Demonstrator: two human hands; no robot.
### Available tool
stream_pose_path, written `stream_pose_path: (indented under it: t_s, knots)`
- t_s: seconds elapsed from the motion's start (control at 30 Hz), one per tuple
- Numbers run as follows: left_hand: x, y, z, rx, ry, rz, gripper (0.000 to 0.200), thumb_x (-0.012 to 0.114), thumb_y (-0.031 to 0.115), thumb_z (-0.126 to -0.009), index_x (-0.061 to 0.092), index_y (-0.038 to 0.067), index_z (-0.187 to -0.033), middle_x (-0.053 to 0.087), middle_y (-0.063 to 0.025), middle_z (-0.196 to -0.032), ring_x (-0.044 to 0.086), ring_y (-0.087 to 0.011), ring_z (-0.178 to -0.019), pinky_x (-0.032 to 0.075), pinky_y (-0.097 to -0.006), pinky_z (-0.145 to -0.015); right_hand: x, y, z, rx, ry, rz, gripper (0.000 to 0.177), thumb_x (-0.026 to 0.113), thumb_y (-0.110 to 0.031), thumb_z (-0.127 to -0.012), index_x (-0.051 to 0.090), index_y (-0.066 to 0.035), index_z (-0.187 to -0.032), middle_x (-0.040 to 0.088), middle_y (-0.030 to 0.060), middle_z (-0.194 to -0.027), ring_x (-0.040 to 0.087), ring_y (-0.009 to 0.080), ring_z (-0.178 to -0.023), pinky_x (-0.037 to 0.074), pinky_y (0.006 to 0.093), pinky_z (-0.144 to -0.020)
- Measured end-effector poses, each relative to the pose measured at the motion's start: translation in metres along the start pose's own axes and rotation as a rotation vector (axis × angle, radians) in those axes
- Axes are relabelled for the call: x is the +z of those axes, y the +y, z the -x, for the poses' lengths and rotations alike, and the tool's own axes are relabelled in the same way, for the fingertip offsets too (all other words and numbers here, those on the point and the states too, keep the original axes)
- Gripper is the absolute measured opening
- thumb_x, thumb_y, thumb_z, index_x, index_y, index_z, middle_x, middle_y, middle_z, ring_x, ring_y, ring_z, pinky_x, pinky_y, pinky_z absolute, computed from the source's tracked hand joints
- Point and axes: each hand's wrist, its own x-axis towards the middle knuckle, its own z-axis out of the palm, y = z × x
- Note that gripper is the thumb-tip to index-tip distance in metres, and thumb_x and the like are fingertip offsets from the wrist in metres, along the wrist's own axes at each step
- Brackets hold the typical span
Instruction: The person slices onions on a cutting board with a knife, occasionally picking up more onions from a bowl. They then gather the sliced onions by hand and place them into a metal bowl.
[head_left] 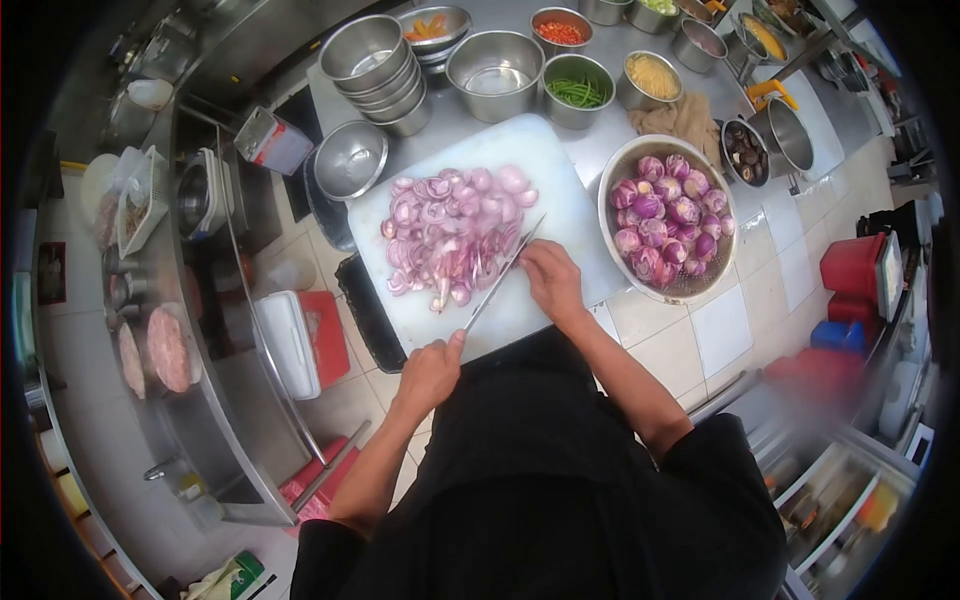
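Steel counter (pixel 605 150) bears a white cutting board (pixel 560 170) where your left hand (pixel 430 375) closes round the knife (pixel 503 272) handle, your right hand (pixel 552 282) curls shut beside the blade as a guide, sliced onions (pixel 450 235) heaped clear alongside.

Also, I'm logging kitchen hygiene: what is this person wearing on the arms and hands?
Black short sleeves end near the elbows; the forearms are bare. The left hand and right hand have no gloves, and no watch or bracelet shows.

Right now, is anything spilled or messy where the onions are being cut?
Nothing stands out: the sliced onions lie heaped on the cutting board beside the knife, the whole ones sit in the colander, none spilled.
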Motion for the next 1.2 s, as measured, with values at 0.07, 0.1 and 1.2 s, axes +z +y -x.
stream_pose_path:
  t_s: [0.07, 0.1, 1.2]
  knots:
    - [-0.014, -0.001, 0.005, 0.023, 0.069, 0.07, 0.067, 0.036, 0.05, -0.104, 0.064, -0.009, -0.087, 0.063, -0.0371, -0.086, 0.062, -0.0534, -0.087, 0.048, -0.0558, -0.081, 0.009, -0.002, 0.001, -0.014, 0.001, -0.013, 0.016, 0.072, 0.002, -0.079, 0.069, -0.003, -0.094, 0.067, 0.0147, -0.1, 0.065, 0.0331, -0.094, 0.054, 0.0402, -0.08]
    - [-0.024, 0.0, 0.007, 0.027, 0.075, 0.067, 0.067, 0.036, 0.05, -0.104, 0.064, -0.009, -0.087, 0.063, -0.0371, -0.086, 0.062, -0.0534, -0.087, 0.048, -0.0558, -0.081, 0.016, -0.003, 0.001, -0.017, 0.009, -0.026, 0.016, 0.072, 0.002, -0.079, 0.069, -0.003, -0.094, 0.067, 0.015, -0.1, 0.065, 0.0335, -0.094, 0.054, 0.0403, -0.08]
    - [-0.075, -0.048, 0.056, -0.071, 0.203, 0.182, 0.056, 0.055, 0.044, -0.099, 0.062, -0.007, -0.079, 0.055, -0.0267, -0.065, 0.053, -0.0336, -0.06, 0.044, -0.0444, -0.063, -0.128, -0.02, -0.066, 0.243, 0.157, 0.54, 0.036, 0.073, -0.018, -0.08, 0.069, -0.006, -0.114, 0.069, 0.0173, -0.109, 0.062, 0.0346, -0.105, 0.05, 0.0442, -0.091]
